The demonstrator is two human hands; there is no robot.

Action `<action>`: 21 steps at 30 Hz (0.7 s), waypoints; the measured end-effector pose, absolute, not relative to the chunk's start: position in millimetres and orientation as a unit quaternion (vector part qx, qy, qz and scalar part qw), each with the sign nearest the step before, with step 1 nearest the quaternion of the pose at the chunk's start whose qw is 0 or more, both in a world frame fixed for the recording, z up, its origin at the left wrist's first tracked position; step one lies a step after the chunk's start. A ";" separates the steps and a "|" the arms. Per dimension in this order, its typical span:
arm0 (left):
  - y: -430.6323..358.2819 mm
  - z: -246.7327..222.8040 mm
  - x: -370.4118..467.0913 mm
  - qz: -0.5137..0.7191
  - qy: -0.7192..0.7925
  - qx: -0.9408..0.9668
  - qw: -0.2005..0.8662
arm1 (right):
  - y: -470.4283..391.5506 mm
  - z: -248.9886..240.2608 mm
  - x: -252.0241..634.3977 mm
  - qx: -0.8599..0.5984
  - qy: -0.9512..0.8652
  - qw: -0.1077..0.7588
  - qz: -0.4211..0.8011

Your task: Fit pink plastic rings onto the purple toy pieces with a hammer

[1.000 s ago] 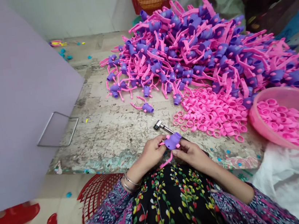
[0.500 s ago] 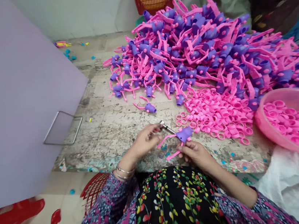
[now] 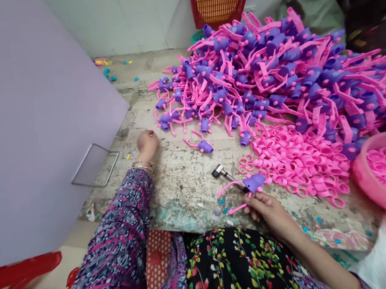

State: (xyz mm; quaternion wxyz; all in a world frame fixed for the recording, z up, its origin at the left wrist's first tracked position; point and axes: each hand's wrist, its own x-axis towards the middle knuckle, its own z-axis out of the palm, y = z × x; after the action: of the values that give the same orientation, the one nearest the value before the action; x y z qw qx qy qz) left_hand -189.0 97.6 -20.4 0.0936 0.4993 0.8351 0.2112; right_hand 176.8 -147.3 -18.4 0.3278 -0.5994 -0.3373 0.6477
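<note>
- Head view: the purple figure piece [image 3: 254, 183] with pink limbs is in the right hand [image 3: 267, 210], over the near part of the worn table [image 3: 184, 188].
- Its body sits just beyond the fingertips, uncovered; thumb and fingers pinch it at the lower limb, close to the body, and that limb's end sticks out leftward past them.
- Its upper limb also points left, free of the fingers.
- Behind it in the view lies a small hammer [image 3: 219, 171], its handle partly hidden.
- Pink rings [image 3: 304, 163] lie loose to the right, near a pink bowl [image 3: 362, 160].
- Left hand [image 3: 147, 142]: well apart, fingers curled, beside the edge of the piece pile [image 3: 261, 69]; whether it grips anything I cannot tell.
</note>
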 end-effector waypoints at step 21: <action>66.2 8.8 -220.6 0.041 0.849 0.520 0.081 | -145.0 -10.6 175.9 -0.598 -0.329 0.315 0.660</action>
State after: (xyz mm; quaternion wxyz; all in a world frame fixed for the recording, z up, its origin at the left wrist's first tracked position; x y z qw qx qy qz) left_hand -220.6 66.2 8.8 0.0810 0.5202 0.8492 0.0410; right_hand 175.9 -145.0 -10.6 0.3154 -0.5978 -0.3286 0.6596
